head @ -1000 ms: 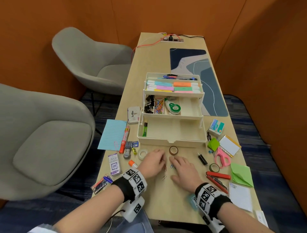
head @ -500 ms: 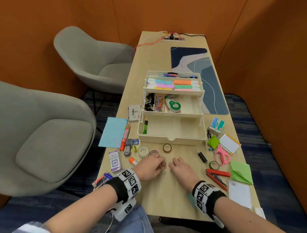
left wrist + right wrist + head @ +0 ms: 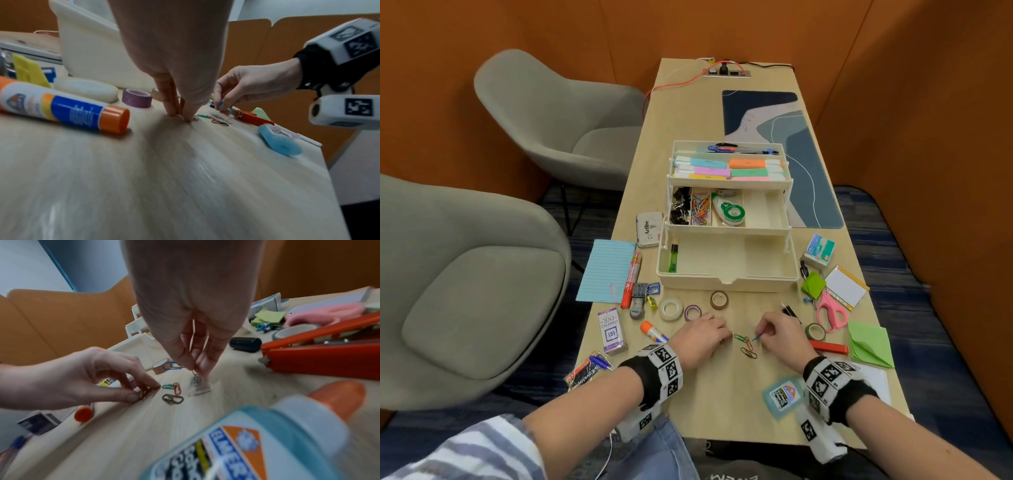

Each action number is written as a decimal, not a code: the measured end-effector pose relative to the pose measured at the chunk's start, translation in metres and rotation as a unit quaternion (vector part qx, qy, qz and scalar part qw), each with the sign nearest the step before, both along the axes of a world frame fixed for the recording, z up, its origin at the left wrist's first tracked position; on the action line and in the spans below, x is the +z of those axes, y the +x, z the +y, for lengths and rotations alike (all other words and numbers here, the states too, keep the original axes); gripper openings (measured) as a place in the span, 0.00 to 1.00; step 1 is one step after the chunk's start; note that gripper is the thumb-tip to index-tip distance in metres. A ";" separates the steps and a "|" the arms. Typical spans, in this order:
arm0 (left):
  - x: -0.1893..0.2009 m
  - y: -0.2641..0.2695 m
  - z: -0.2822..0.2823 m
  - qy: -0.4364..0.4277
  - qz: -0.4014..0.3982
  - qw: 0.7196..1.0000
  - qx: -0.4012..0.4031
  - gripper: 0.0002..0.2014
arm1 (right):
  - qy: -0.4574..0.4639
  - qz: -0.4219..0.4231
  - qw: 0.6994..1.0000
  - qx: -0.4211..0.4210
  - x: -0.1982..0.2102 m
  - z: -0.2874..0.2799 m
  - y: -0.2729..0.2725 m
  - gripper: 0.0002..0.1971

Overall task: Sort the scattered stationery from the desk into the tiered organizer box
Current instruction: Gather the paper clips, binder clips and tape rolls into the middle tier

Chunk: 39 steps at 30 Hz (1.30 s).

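Both hands are low on the table, close together but not touching. Left hand pinches a reddish paper clip against the wood with thumb and fingers. Right hand pinches a blue paper clip and some blurry small clips. A few more loose clips lie between the two hands. Behind them stands the open tiered organizer box, with highlighters on top and clips in the middle tray. Three tape rolls lie just in front of it
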<state>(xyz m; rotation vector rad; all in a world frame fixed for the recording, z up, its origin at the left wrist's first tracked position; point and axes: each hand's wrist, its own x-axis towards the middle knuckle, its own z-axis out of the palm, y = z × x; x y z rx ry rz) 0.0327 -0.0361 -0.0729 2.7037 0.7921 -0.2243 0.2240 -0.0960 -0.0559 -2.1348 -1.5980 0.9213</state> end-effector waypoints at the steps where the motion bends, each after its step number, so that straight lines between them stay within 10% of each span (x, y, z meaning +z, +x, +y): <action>1: 0.000 0.000 0.000 0.008 0.001 1.000 -0.005 0.13 | 0.000 -0.005 1.000 0.013 0.000 -0.003 0.000 0.18; 8: 0.001 0.004 -0.003 0.027 0.006 0.999 -0.020 0.13 | 0.048 -0.088 0.992 0.075 -0.006 -0.016 -0.012 0.12; 14: 0.000 0.011 -0.004 0.052 0.009 0.998 -0.032 0.12 | -0.040 -0.199 0.966 0.159 -0.005 -0.023 -0.021 0.29; 21: 0.006 0.015 -0.001 0.010 0.017 1.000 0.014 0.10 | -0.031 -0.288 0.927 0.239 -0.001 -0.019 -0.035 0.19; 27: 0.034 0.011 0.025 -0.011 -0.135 0.983 0.122 0.05 | 0.001 -0.332 0.896 0.296 0.006 -0.010 -0.036 0.20; 33: 0.089 0.016 0.103 0.002 -0.302 0.897 0.323 0.05 | -0.027 -0.247 0.935 0.254 -0.003 -0.001 -0.030 0.12; 39: 0.105 0.034 0.156 -0.027 -0.228 0.874 0.429 0.05 | -0.037 -0.071 0.992 0.101 0.006 0.015 -0.025 0.12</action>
